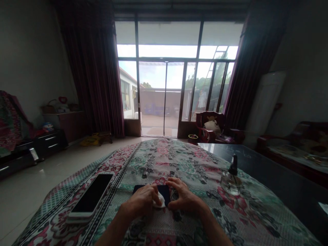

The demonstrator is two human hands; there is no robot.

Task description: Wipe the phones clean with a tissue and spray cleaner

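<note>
Slab [165, 192], dark and flat, lying on floral cloth [159, 160], partly beneath left hand [143, 199], with white wad [161, 201] pinched in fingers over near side. Right hand [186, 199] at slab's right edge, fingers and thumb parted; cannot tell if gripping. Phone [92, 194] lying to left, dark-topped bottle [232, 182] standing to right.

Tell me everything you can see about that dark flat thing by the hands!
The dark flat thing is navy blue and looks smooth, with straight edges. It lies on the flowered cloth. The left hand covers much of it, holding a white wad against it. The right hand is at its right edge. Its material is unclear.
</note>
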